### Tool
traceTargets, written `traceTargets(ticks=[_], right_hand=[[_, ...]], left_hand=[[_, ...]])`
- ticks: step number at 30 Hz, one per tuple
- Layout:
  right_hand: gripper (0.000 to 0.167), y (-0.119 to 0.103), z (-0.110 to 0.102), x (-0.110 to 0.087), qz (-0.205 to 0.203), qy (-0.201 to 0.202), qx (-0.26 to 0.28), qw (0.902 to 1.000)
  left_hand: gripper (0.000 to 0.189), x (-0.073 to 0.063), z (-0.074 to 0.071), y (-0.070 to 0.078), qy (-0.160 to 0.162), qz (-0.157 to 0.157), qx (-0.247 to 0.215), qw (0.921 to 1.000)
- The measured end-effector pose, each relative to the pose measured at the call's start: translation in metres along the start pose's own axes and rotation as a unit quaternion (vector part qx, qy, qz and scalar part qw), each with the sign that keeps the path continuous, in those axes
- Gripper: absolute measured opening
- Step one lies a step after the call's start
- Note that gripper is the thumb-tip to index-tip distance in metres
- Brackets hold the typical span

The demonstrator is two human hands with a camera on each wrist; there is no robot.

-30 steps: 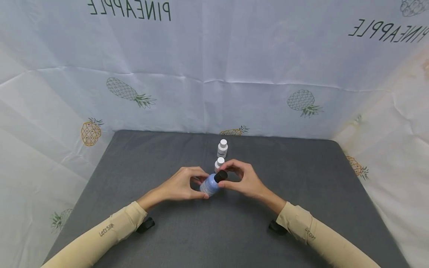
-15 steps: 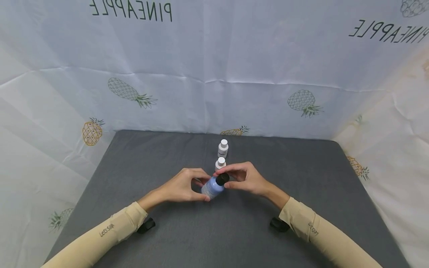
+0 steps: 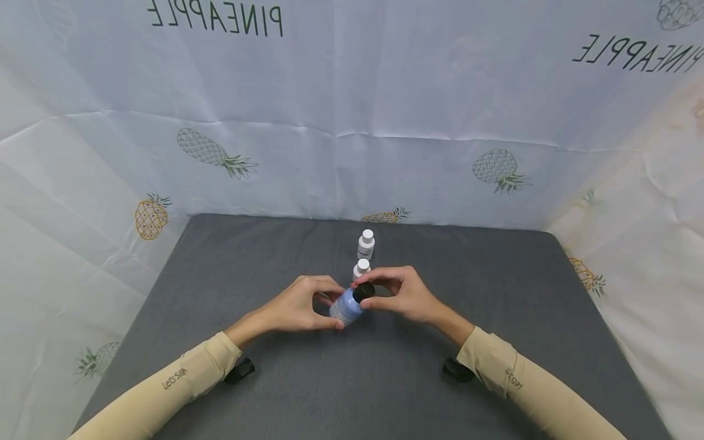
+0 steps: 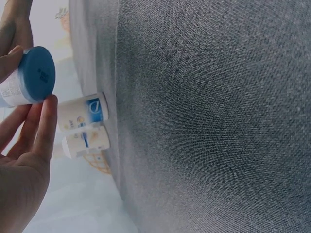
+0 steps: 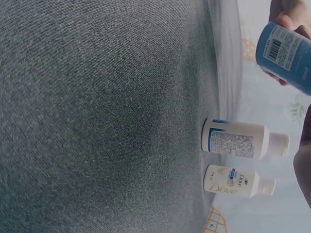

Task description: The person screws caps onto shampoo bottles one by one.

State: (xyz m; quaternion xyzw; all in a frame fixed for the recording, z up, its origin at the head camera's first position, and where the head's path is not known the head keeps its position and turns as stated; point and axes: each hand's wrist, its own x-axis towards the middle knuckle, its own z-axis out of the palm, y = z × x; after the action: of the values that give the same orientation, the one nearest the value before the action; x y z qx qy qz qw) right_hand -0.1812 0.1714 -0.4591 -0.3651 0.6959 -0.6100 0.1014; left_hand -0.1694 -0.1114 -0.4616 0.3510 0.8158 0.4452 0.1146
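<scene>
A blue bottle [image 3: 345, 307] is tilted in my left hand [image 3: 302, 304], which grips its body between thumb and fingers. Its black cap [image 3: 363, 292] points up and to the right, and my right hand [image 3: 404, 293] pinches it. In the left wrist view the bottle's round blue base [image 4: 39, 75] shows, held off the table. A label with a barcode faces the right wrist view on the same blue body [image 5: 286, 53]. Whether the cap is loose on the neck cannot be seen.
Two white bottles with white caps stand upright just beyond my hands, the nearer one [image 3: 362, 267] partly hidden by my right fingers and the farther one [image 3: 365, 244] behind it. The dark grey tabletop [image 3: 352, 385] ends at a pineapple-print cloth [image 3: 429, 177].
My right fingers have shifted round the black cap, still on it. The bottle has wobbled slightly to the right and partly back. My left hand has hardly moved.
</scene>
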Motion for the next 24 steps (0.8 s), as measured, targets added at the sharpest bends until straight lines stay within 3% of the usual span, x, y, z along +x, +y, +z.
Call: traceTargets(ticks=[13,24], right_hand=[[0.039,0.0039,0.0046,-0.0027,0.010,0.029,-0.017,0.9994],[0.040,0.0043,0.0064,-0.0025,0.001,0.031,-0.003,0.9995]], left_hand=[[0.046,-0.0002,0.0013,-0.0017,0.002,-0.002,-0.002,1.0000],[0.047,0.0003,0.0025,-0.0052,0.004,-0.002,-0.005,1.0000]])
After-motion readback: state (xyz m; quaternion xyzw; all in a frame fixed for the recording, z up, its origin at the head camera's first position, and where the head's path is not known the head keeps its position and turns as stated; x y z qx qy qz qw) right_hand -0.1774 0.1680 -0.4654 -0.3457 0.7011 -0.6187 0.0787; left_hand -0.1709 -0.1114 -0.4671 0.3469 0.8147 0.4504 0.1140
